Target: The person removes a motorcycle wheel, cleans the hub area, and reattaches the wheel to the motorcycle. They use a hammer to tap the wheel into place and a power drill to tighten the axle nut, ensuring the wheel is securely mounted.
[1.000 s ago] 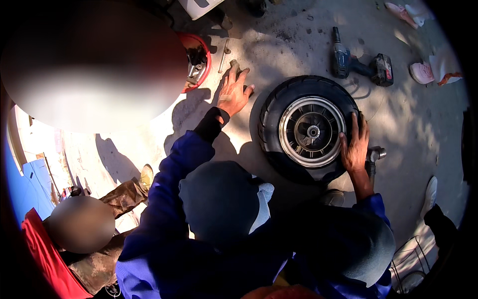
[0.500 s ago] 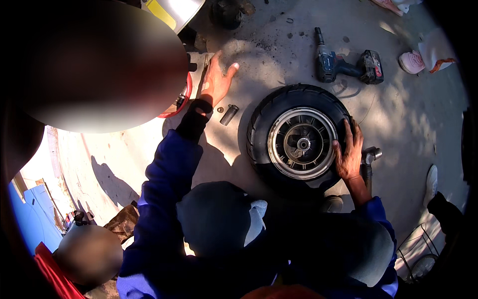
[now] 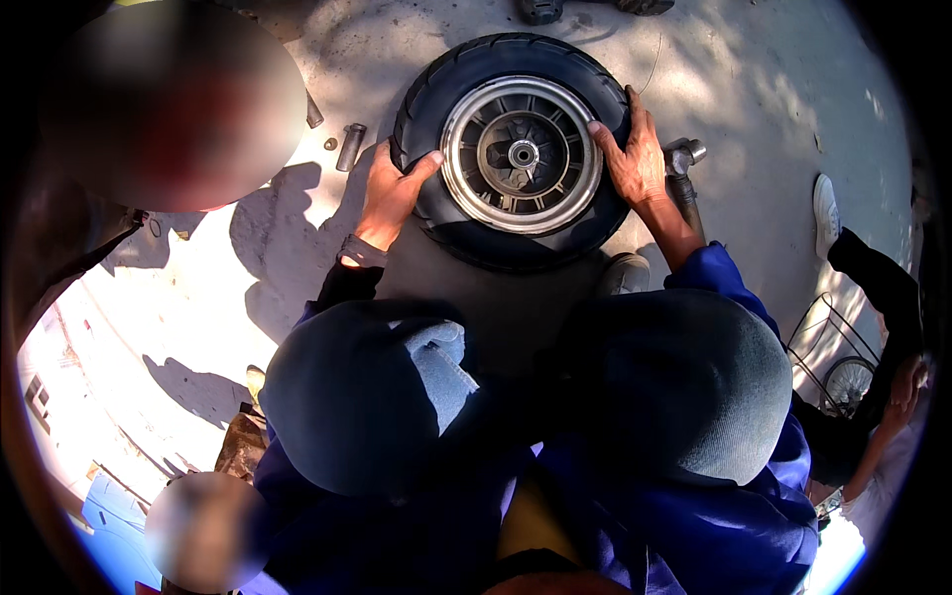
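A black tyre on a silver-rimmed wheel (image 3: 524,213) lies flat between my two hands. My left hand (image 3: 392,193) grips its left side, thumb on the sidewall near the rim. On the right, my right hand (image 3: 640,164) clasps the tyre, thumb near the rim, fingers over the outer edge. A heavy metal tool with a cylindrical head (image 3: 684,159) lies just beside my right hand. Left of the tyre are a dark metal cylinder (image 3: 352,147) and a small round piece (image 3: 330,144). My shoe (image 3: 625,275) shows below the wheel.
A cordless power tool (image 3: 540,10) is cut off at the top. At right sit another person's white shoe (image 3: 826,213), black-clad leg and hand (image 3: 902,387), beside a wire frame with a small wheel (image 3: 848,387). Blue boards (image 3: 104,511) lie lower left. Concrete ground (image 3: 764,238) surrounds the wheel.
My left hand has left the ground and small parts and now grips the tyre's left side. My right hand stays on the tyre. The view has shifted, so the wheel appears higher in the picture.
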Motion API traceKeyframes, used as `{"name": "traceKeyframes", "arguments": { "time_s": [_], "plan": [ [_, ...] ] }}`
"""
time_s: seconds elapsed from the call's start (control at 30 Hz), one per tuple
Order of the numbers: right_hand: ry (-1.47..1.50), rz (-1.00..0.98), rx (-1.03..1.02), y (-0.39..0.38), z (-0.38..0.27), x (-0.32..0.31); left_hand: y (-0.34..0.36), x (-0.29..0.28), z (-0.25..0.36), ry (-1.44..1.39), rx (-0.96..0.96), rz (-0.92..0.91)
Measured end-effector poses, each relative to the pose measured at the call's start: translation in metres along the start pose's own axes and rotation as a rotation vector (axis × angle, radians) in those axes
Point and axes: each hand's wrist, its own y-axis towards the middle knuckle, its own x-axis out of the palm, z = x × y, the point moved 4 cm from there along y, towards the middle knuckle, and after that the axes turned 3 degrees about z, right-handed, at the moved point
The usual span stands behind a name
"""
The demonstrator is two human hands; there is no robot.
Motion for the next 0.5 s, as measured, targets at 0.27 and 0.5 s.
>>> {"name": "traceKeyframes", "arguments": {
  "time_s": [0.27, 0.5],
  "plan": [
    [0.18, -0.022, 0.083, -0.008, -0.014, 0.014, -0.049, -0.044, 0.034, -0.136, 0.082, 0.286],
    [0.644, -0.252, 0.242, -0.035, -0.106, 0.074, -0.061, -0.152, 0.089, -0.03, 0.476, 0.059]
  ]
}}
